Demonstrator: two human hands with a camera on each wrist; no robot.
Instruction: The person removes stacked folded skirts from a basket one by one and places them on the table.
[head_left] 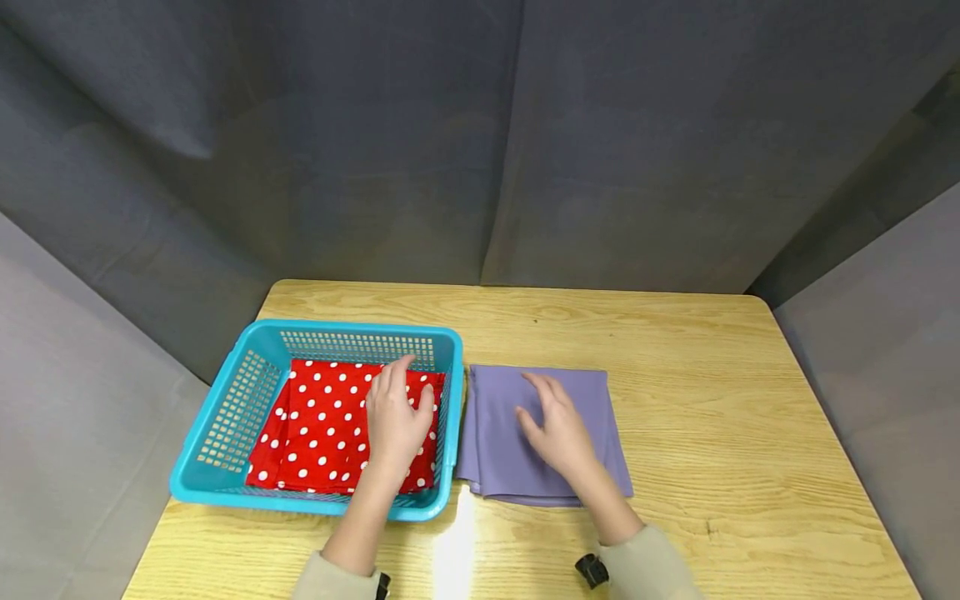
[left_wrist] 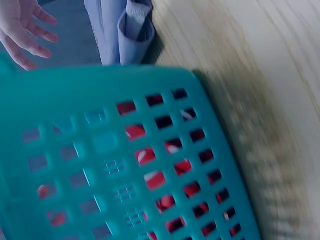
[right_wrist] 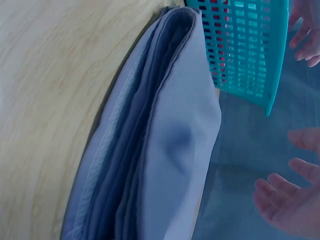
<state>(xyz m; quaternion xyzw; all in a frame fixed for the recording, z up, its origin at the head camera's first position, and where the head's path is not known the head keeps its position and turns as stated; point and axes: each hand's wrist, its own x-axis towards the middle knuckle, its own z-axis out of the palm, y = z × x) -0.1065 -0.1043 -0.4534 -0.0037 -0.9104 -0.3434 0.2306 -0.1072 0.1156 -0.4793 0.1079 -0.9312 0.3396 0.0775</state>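
A folded red cloth with white dots (head_left: 322,425) lies inside the blue plastic basket (head_left: 195,408) on the left of the table. My left hand (head_left: 396,417) is over the cloth's right part, fingers loosely spread and nothing in them. Just right of the basket lies a folded purple cloth (head_left: 498,450), its stacked layers and stitched hem (right_wrist: 107,150) showing in the right wrist view. Above this cloth hovers my right hand (head_left: 561,429), empty, with thumb and fingers apart.
The wooden table (head_left: 720,433) stretches to the right of the purple cloth. Dark grey curtains (head_left: 390,167) hang behind its far edge and lighter grey panels (head_left: 885,383) stand at the sides. The basket's right wall borders the purple cloth's left edge.
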